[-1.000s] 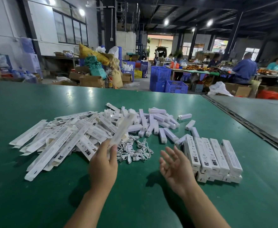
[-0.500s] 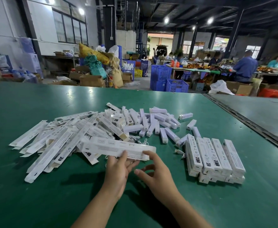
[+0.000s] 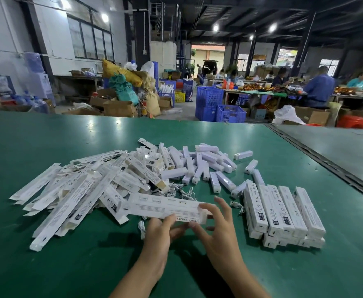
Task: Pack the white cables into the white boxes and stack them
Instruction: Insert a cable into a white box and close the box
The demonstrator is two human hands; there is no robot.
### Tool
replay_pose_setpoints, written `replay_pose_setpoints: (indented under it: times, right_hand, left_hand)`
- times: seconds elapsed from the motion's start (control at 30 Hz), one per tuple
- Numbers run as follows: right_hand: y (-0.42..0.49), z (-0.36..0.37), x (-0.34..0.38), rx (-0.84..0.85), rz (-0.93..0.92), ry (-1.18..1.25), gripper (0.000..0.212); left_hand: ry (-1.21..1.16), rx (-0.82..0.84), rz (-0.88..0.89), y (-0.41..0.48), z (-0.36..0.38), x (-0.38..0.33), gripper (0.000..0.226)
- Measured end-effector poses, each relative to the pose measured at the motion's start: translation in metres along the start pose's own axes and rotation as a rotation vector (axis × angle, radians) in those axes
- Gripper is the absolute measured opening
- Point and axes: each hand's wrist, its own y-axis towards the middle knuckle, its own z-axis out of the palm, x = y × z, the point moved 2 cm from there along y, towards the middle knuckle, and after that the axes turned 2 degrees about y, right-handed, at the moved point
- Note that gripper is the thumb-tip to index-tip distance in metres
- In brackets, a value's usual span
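A long white box (image 3: pixel 165 206) is held crosswise just above the green bench (image 3: pixel 90 265), at the near edge of the clutter, with its length running left to right. The left hand (image 3: pixel 160 232) comes up from below and grips the box a little right of its middle. Its thumb lies on the near printed face and the other fingers (image 3: pixel 177 230) curl underneath. The right hand (image 3: pixel 220 235) takes the box's right end. The forefinger rests on the end flap and the thumb is tucked under the near edge, so the two pinch the end between them. Its remaining fingers (image 3: pixel 222 204) are spread and raised clear of the carton. Both forearms reach in from the near edge, wrists close together, backs of the hands toward the camera.

Loose white cables (image 3: pixel 177 190) lie tangled just beyond the held box; one more lies just left of the left hand and another just right of the right fingers. A heap of flat boxes (image 3: pixel 68 190) spreads to the left (some overlapping the held box's left end). Short white sticks (image 3: pixel 208 164) are scattered farther off in the middle. To the right, well apart from the hand, sits a stack of closed boxes (image 3: pixel 283 214), side by side in two layers.
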Motion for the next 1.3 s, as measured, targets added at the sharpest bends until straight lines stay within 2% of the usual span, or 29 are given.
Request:
replay_pose_setpoints:
  times: [0.1,0.2,0.3,0.43,0.63,0.77,0.87,0.97,1.0,1.07,1.13,1.2,1.3]
  right_hand:
    - [0.002,-0.005,0.004,-0.003,-0.147,-0.184,0.035]
    - [0.001,-0.004,0.005,-0.023,-0.23,-0.217,0.031]
    - [0.003,-0.004,-0.001,-0.064,-0.233,-0.194,0.025]
    - [0.007,-0.006,-0.012,0.061,-0.173,-0.177,0.035]
    - [0.012,-0.008,-0.022,0.136,0.116,0.13,0.027]
    - [0.015,-0.009,-0.022,0.207,0.202,0.325,0.024]
    - [0.016,-0.004,-0.018,0.292,0.219,0.388,0.027]
    - [0.017,0.011,-0.011,0.383,0.214,0.502,0.027]
    - [0.017,0.016,-0.008,0.408,0.216,0.519,0.028]
    - [0.015,0.026,-0.004,0.478,0.226,0.55,0.031]
    - [0.011,0.031,0.0,0.542,0.234,0.567,0.033]
    - [0.009,0.033,0.001,0.582,0.258,0.571,0.035]
    - [0.009,0.035,0.001,0.593,0.227,0.539,0.023]
  left_hand:
    - [-0.022,-0.014,-0.025,0.0,0.001,0.005,0.013]
    - [0.018,-0.019,-0.011,0.001,0.0,0.004,0.015]
    - [0.071,0.005,0.012,0.0,0.003,0.002,0.019]
    - [0.048,0.012,-0.003,-0.003,0.004,0.001,0.017]
    - [-0.003,0.054,-0.012,0.002,0.007,0.002,0.023]
    - [0.022,0.09,-0.023,0.017,0.004,-0.002,0.032]
    - [-0.153,0.089,-0.03,0.031,-0.012,-0.012,0.041]
    - [-0.304,0.118,-0.038,0.04,-0.027,-0.018,0.039]
    - [-0.323,0.144,-0.03,0.042,-0.029,-0.018,0.044]
    - [-0.351,0.19,-0.024,0.044,-0.032,-0.019,0.068]
    - [-0.381,0.162,-0.036,0.045,-0.033,-0.02,0.086]
    - [-0.412,0.119,-0.024,0.045,-0.032,-0.02,0.072]
    - [-0.449,0.079,0.013,0.047,-0.03,-0.017,0.05]
